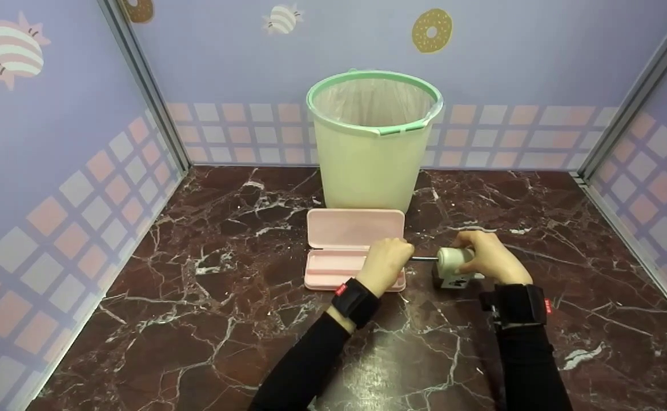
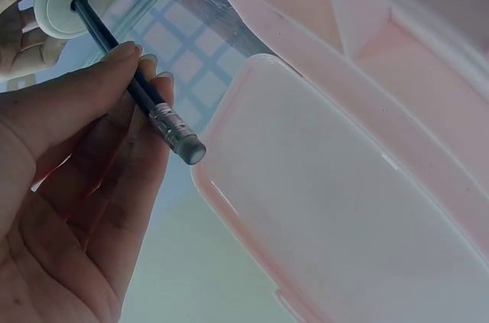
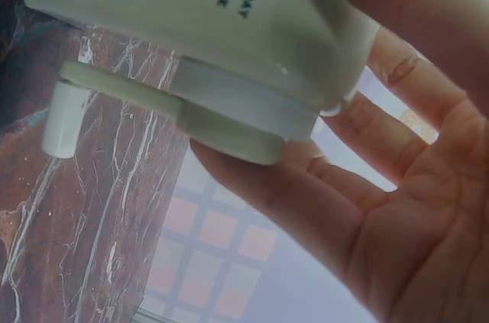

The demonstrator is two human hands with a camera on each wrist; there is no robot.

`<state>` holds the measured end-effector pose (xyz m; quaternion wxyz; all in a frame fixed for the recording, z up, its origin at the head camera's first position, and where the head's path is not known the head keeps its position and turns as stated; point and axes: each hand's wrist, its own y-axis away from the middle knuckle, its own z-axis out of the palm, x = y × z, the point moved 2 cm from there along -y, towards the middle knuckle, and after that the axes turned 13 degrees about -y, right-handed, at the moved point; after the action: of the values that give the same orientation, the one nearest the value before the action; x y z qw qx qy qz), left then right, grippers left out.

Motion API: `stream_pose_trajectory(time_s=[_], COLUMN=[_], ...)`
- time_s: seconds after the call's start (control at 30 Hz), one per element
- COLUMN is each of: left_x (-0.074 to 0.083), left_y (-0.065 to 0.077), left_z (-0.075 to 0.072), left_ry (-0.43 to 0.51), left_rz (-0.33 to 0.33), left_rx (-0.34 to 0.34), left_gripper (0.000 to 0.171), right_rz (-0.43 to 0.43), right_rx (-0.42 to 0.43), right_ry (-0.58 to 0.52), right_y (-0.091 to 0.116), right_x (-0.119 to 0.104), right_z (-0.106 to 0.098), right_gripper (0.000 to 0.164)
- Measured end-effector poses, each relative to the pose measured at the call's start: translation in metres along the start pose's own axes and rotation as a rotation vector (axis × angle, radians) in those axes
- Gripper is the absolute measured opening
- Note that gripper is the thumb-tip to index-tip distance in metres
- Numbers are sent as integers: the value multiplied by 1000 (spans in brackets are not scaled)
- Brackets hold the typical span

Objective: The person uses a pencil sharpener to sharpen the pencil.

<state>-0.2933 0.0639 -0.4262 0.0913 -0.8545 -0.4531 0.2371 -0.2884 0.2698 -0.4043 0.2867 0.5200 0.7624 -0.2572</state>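
My left hand (image 1: 386, 261) pinches a dark pencil (image 2: 145, 90) between thumb and fingertips, near its eraser end. The eraser (image 2: 189, 149) points back toward the left wrist camera. The pencil's other end sits inside the round hole of a pale green hand-crank pencil sharpener (image 1: 449, 264), its tip hidden. My right hand (image 1: 490, 258) holds the sharpener from its far right side, fingers curled about its body. One finger lies against the hub of the crank (image 3: 126, 88), whose white knob (image 3: 65, 121) sticks out free. Panda print shows on the sharpener's side.
A pink pencil case (image 1: 355, 229) lies open just left of the sharpener, partly behind my left hand. Behind it stands a tall pale green bin (image 1: 370, 165) with a clear liner. Patterned walls (image 1: 242, 57) enclose the dark red marbled tabletop (image 1: 208, 331).
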Motion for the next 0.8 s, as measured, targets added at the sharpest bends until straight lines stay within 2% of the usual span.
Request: stream_pose_trajectory(time_s=[0.4, 0.8], left_x=[17, 10], left_y=[-7, -6], left_z=[2, 5], left_ry=[-70, -29], left_rz=[12, -2], left_rx=[58, 57], left_gripper=[12, 13], right_rz=[4, -24], right_rx=[-6, 18], right_ry=[-1, 9], right_y=[-1, -5], right_x=[-1, 1], right_z=[0, 5], right_gripper=[31, 32])
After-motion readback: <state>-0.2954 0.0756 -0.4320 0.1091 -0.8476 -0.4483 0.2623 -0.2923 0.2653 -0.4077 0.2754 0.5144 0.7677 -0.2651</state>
